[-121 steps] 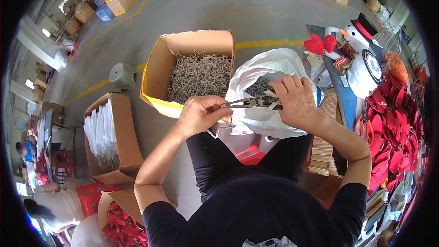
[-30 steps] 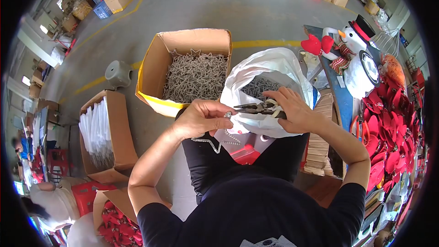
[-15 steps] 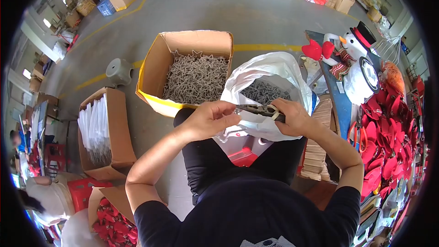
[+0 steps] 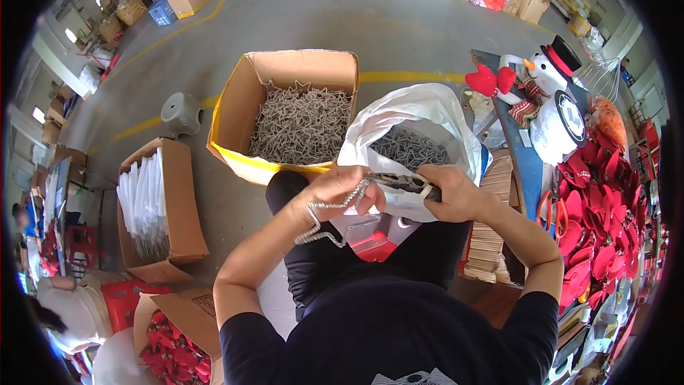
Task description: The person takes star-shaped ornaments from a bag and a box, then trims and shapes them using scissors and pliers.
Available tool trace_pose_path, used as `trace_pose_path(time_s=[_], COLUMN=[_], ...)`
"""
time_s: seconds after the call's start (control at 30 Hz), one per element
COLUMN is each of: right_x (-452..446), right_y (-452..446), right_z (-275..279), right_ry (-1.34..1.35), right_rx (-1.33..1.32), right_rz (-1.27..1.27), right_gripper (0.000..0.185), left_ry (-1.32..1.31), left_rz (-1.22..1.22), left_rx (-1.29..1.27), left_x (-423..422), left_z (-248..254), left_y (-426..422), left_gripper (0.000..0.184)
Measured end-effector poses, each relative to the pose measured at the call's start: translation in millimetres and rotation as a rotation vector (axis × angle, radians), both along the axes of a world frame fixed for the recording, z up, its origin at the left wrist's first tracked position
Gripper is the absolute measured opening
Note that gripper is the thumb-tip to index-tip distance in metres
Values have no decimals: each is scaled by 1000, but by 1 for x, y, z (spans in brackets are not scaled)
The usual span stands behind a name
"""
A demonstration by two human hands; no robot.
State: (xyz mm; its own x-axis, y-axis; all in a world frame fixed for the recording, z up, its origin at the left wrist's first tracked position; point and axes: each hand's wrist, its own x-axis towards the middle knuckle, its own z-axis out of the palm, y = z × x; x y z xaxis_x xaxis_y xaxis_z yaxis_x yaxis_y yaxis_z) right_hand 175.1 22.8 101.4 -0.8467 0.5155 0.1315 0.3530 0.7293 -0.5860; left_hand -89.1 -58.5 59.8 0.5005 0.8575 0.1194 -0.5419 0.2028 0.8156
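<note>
Between thumb and fingers, my left hand (image 4: pixel 342 189) pinches a silvery beaded wire star (image 4: pixel 320 234), which hangs down over my left wrist. My right hand (image 4: pixel 452 191) is wrapped round the handles of dark pliers (image 4: pixel 402 182). The pliers' jaws point left and meet the star at my left fingertips. Behind my left hand stands a cardboard box (image 4: pixel 231 110) with many silvery stars (image 4: pixel 303 122) inside. Just beyond my right hand, a white plastic bag (image 4: pixel 370 117) holds a pile of grey wire pieces (image 4: pixel 412 147).
Left are a box of white sleeves (image 4: pixel 144 196), a grey stool (image 4: pixel 182 113) and a box of red pieces (image 4: pixel 171 356). A person (image 4: pixel 71 310) sits at the lower left. Right, a blue table (image 4: pixel 527 164) bears a snowman (image 4: pixel 552 75), beside red fabric pieces (image 4: pixel 602 221).
The star has swung up from below my left hand to lie across my left wrist. My right hand and the pliers are slightly lower, with the jaws still at my left fingertips.
</note>
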Motion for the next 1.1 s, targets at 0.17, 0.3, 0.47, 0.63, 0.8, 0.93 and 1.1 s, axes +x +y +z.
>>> trace_pose_path(time_s=[0.17, 0.3, 0.47, 0.63, 0.8, 0.93, 1.1], right_x=[6, 12, 3, 2, 3, 0, 6], right_y=[-9, -23, -22, -11, -10, -17, -18], right_z=[3, -6, -3, -11, -4, -1, 2], right_ry=[15, -120, -225, -205, -130, -100, -189], right_rx=[-9, -299, -445, -127, -152, -304, -220], right_rz=[-54, -136, -287, -327, -241, -176, -167], right_gripper=[28, 34, 29, 20, 21, 23, 32], left_ry=[17, 1004, 1612, 1497, 370, 35, 59], left_rz=[147, 778, 1045, 859, 448, 338, 204], left_rx=[44, 1036, 1268, 872, 12, 112, 53], left_x=[11, -3, 7, 10, -14, 1, 16], left_z=[3, 33, 30, 27, 11, -37, -31], left_y=[-16, -14, -19, -30, -16, 0, -2], left_gripper=[20, 25, 41, 31, 24, 32, 31])
